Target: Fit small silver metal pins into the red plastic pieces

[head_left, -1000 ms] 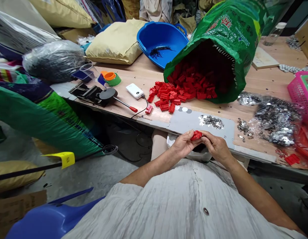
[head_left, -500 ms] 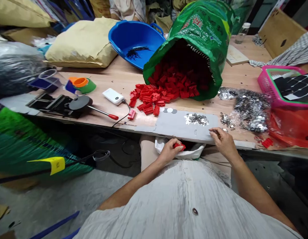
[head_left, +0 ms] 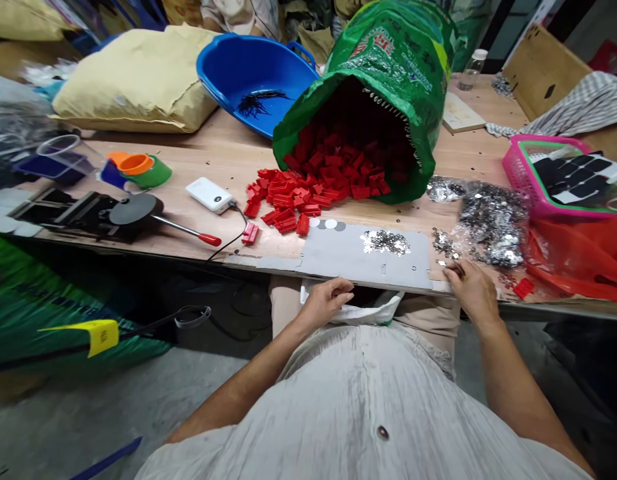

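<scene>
My left hand hovers over the white bag in my lap, at the table's front edge. Its fingers are loosely bent with a small gap to the thumb, and nothing shows between them. My right hand is at the table edge, right of the grey board, thumb and fingertips pinched. A tiny dark thing seems to be at those fingertips, too small to name. Close by lie small metal pieces. A pile of small shiny metal pieces rests on the board.
Red plastic blocks spill from a green sack. Leftward are a white power bank and a black lever tool. A blue basin stands behind. A bag of metal pieces and a pink basket are rightward.
The red block that my left hand held has left its fingers and is out of sight. My right hand has moved right, off the board. The camera view has shifted slightly.
</scene>
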